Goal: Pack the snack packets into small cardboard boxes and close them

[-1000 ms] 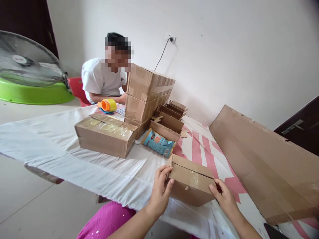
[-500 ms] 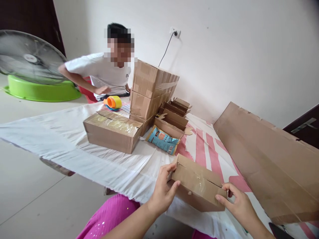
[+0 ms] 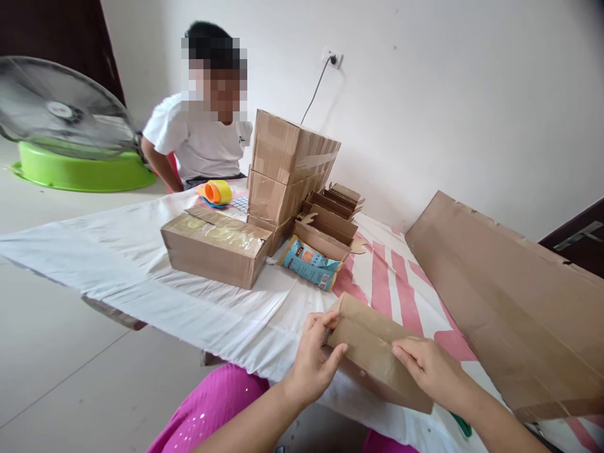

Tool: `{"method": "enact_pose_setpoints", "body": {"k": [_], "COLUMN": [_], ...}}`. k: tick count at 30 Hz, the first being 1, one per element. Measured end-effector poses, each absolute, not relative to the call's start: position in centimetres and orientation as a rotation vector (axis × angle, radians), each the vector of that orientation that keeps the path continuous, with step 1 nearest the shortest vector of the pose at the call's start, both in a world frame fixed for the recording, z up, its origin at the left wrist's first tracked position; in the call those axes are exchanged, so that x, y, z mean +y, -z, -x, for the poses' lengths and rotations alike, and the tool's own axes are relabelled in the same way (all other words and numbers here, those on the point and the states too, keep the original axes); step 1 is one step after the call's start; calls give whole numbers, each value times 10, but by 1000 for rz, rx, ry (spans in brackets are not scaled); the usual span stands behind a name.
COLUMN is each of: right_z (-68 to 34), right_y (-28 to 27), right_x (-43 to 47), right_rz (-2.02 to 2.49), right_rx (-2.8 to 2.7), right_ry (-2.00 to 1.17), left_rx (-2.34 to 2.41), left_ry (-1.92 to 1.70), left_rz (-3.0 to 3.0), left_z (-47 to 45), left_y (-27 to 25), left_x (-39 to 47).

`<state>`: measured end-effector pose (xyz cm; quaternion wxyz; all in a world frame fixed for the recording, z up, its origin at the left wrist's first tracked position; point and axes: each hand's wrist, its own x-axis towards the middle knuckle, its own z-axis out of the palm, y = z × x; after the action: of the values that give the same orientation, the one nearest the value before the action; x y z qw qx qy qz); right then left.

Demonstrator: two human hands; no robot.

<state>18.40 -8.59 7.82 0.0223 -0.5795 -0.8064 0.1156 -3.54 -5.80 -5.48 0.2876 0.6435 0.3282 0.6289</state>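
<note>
A small brown cardboard box (image 3: 372, 352) sits at the table's near edge, its top flaps meeting along a seam. My left hand (image 3: 318, 355) grips its left end, thumb on the near side of the top and fingers at the far corner. On the top, right of the middle, my right hand (image 3: 419, 362) has its thumb and curled fingers closed at the seam; its fingertips are partly hidden. Just beyond the box lies a blue snack packet (image 3: 310, 263), leaning against an open cardboard box (image 3: 325, 239).
Another taped box (image 3: 214, 251) stands left of the packet, before tall stacked cartons (image 3: 274, 170). A yellow-and-orange tape dispenser (image 3: 217, 190) lies farther back. A large cardboard sheet (image 3: 509, 308) leans at the right. Across the table sits a person (image 3: 202, 138); a fan (image 3: 61, 110) is at the left.
My right hand has moved from the box's right end leftward onto the top seam. My left hand keeps its hold. The person opposite has drawn an arm back from the table.
</note>
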Motion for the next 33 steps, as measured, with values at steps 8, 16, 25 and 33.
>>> {"method": "enact_pose_setpoints", "body": {"k": [8,16,25,33], "right_z": [-169,-164,-187,-189], "right_y": [-103,-70,-3,4], "right_x": [-67,-88,-90,-92], "right_rz": [1632,1635,1374,1326], "right_rx": [-2476,-2582,-2561,-2577], "right_ry": [-680,-396,189,360], "left_rx": [821,868,1066,1033], "left_ry": [-1627,-1792,-1701,-1463], "left_rz": [-1673,-1802,-818,-1307], "left_z": [36,35,47,44], "left_y": [54,53,73,77], "left_x": [-59,-64,-19,-21]}}
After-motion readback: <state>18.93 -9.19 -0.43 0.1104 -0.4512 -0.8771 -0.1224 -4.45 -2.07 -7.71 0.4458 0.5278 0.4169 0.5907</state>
